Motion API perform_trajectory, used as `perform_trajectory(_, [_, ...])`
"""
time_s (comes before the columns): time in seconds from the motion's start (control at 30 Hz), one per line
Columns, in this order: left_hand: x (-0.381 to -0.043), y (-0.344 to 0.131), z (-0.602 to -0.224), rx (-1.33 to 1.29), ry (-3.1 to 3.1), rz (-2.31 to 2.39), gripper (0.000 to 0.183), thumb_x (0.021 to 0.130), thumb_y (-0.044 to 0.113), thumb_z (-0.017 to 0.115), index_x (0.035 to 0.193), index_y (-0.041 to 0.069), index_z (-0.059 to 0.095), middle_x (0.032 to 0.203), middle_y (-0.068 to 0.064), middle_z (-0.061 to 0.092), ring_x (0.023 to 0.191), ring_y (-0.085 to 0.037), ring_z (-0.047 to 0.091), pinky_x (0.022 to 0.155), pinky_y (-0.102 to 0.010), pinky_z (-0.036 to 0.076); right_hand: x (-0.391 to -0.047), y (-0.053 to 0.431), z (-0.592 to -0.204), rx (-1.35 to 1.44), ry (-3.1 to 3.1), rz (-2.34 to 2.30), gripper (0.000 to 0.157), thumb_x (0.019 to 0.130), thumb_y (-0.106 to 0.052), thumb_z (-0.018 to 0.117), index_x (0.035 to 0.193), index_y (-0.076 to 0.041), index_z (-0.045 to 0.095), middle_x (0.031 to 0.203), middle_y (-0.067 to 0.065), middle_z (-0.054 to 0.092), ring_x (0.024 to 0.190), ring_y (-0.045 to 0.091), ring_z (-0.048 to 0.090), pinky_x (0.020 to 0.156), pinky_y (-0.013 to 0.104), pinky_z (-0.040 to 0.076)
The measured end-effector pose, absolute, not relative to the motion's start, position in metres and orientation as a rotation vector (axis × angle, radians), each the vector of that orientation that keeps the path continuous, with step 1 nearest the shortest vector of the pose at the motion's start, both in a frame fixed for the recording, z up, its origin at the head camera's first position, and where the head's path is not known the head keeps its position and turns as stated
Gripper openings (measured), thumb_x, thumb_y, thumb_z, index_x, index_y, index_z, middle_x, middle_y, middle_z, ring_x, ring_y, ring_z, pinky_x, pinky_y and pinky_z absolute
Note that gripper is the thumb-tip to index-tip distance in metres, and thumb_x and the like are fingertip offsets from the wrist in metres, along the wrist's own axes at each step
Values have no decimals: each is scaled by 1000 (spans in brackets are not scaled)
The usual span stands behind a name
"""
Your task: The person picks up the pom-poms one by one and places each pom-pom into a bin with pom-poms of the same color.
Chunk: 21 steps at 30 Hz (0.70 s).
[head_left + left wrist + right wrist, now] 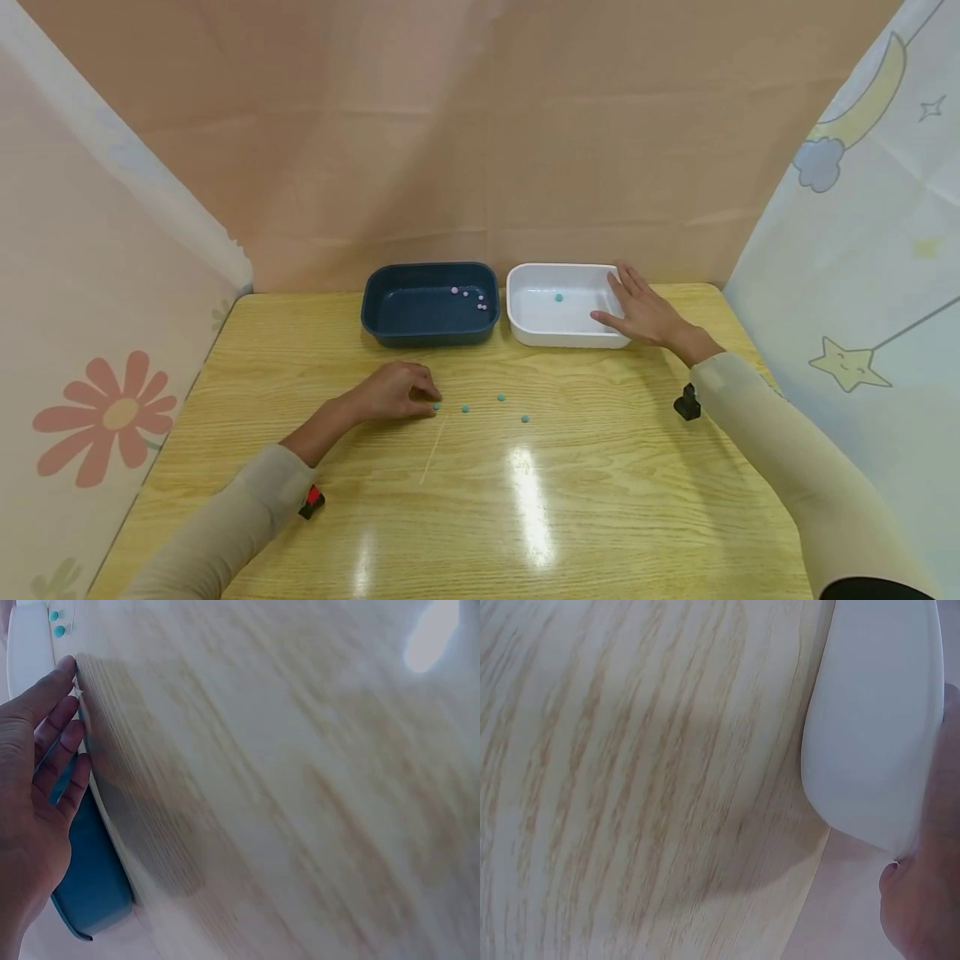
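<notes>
At the near side of the dark blue tray, my left hand (393, 390) is low over the table, its thumb and index fingertips pinching a small teal bead (437, 407). In the left wrist view the left hand (37, 765) hides that bead. Three more teal beads lie to its right, including one close by (465, 409) and one nearer the front (525, 419). My right hand (645, 315) rests at the right end of the white tray (566, 340), fingers spread and thumb over its inside. One teal bead (558, 297) sits in this tray.
The dark blue tray (431, 340) stands left of the white one, with several pink beads (481, 307) toward its right end. Both trays are at the back edge of the wooden table (600, 500), before a brown backdrop (487, 167). Patterned side panels flank the table.
</notes>
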<state>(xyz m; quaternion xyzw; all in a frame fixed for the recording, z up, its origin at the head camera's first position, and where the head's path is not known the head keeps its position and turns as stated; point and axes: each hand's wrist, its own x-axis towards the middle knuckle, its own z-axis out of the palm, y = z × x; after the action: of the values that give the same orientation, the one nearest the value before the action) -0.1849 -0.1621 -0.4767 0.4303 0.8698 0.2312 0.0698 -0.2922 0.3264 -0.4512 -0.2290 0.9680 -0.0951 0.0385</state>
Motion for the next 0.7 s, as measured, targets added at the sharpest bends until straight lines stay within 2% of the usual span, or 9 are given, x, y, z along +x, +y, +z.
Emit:
perform_trajectory(0.3, [-186,-159,-481,1302,2610,761,12,82,27,80,94,22,80,88,17,67,78,4,60,73,-23,52,-293,325,-451,-683,2946,-301,96,97,-63,40,155,2,0,162,15,-16,150,34,-11,120,52,5])
perform_trajectory(0.7, [-187,-157,-482,1292,2632,744,8,84,28,78,91,24,79,85,18,65,74,5,57,70,-22,50,-293,325,-451,-670,2943,-300,96,97,-63,40,155,3,0,162,14,-16,150,33,-12,121,50,2])
